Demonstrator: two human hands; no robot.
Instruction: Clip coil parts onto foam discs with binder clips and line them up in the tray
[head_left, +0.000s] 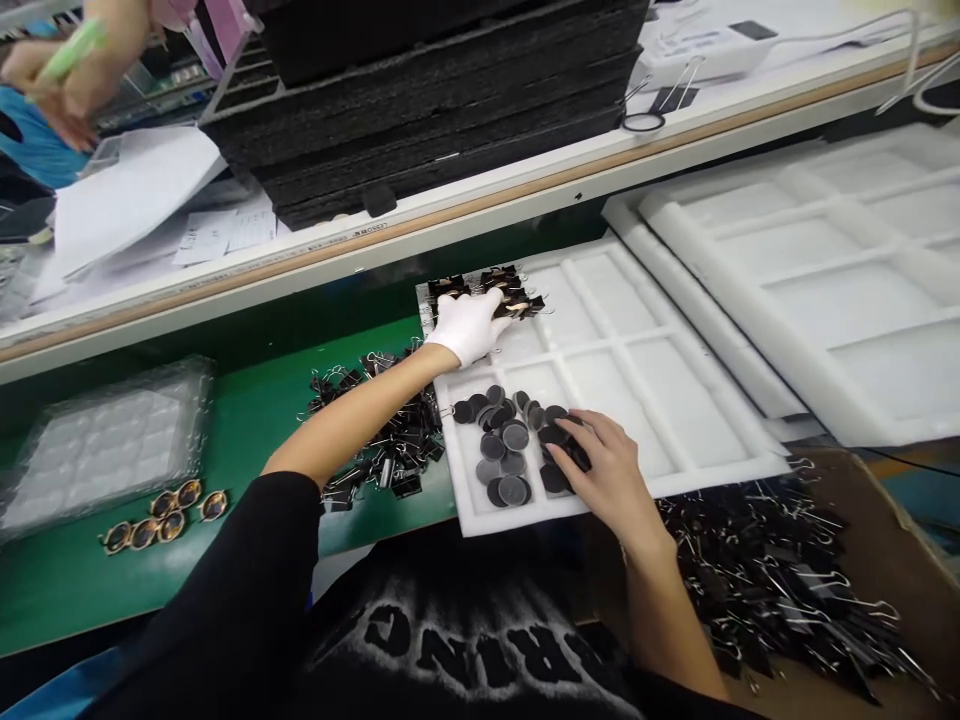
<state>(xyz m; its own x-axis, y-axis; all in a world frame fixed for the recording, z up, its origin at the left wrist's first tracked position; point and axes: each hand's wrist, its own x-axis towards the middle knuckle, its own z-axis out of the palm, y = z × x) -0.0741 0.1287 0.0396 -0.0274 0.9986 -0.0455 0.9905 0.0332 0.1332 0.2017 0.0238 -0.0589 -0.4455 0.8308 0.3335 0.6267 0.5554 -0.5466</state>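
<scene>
My left hand (466, 325), in a white glove, reaches over black binder clips (525, 300) in the far left compartment of a white foam tray (622, 335). Its fingers look spread, their tips partly hidden among the clips; tan bits show between them. At the near side of the tray, my bare right hand (607, 470) has its fingers curled round some dark round discs (553, 432). More dark discs (514, 436), some with a greyish face, lie loosely in the compartment to its left.
Loose binder clips (397, 440) heap left of the tray, and more fill a cardboard box (862, 500) at right. Clear plastic trays (112, 440) and round tortoiseshell-patterned pieces (172, 525) lie left. Further foam trays (825, 260) stand right. Black foam stacks (450, 120) and another person's hand (75, 80) are beyond.
</scene>
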